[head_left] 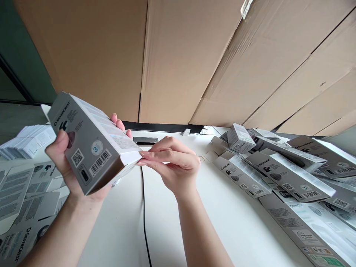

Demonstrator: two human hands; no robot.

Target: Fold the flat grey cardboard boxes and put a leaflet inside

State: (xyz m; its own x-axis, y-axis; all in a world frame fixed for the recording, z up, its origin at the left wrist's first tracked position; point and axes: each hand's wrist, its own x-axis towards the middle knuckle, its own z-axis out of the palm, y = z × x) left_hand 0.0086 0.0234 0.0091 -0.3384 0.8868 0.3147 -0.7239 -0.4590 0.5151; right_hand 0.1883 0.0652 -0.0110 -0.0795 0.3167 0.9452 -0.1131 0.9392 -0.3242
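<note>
A grey and white printed box [91, 142] is held tilted above the table, its near end open and showing brown cardboard inside. My left hand [69, 163] wraps round it from below, with the thumb on the grey face and fingertips at the far side. At the open end, my right hand [172, 159] pinches a white flap [130, 157] between thumb and fingers. Another small flap sticks out at the box's far left end.
Several SilverCrest boxes [289, 174] lie piled on the right. Flat printed cartons [27, 200] and a stack of folded papers [30, 141] are at left. A black cable [144, 215] crosses the white table [164, 222]. Large cardboard boxes [178, 66] stand behind.
</note>
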